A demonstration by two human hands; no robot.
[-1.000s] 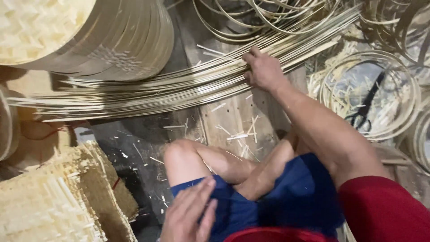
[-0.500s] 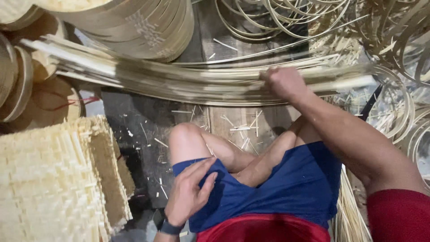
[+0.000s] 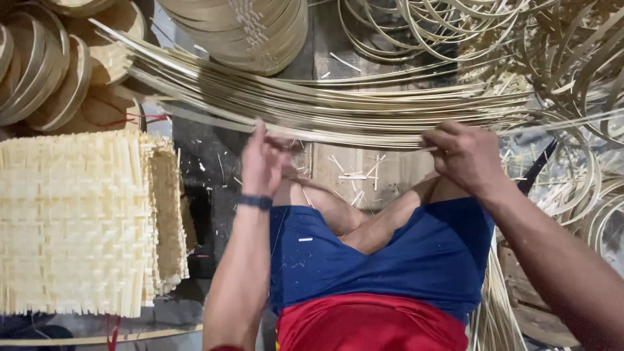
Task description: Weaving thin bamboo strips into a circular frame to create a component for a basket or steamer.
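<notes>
Strips point(image 3: 338, 107) fill the head view, the only view I have: a long bundle of thin pale bamboo slivers held across my lap, above the knees. My left hand point(image 3: 263, 162) pinches the bundle's lower edge from beneath, fingers curled shut on a few strips, a dark band on the wrist. My right hand point(image 3: 465, 156) is closed over the same edge further right, knuckles up, thumb tucked under.

To do this well, I judge both hands should grip the same few strips and keep them level, so they draw free of the bundle without snagging or kinking; a firm but light pinch suits such thin, springy stuff.

The bundle's long axis runs left to right across the picture, bowed slightly, its left end rising toward the stacked round trays point(image 3: 39, 71) and its right end fanning into the coiled hoops point(image 3: 572, 58). A woven mat point(image 3: 78, 221) lies at my left side, well apart from the hands.
</notes>
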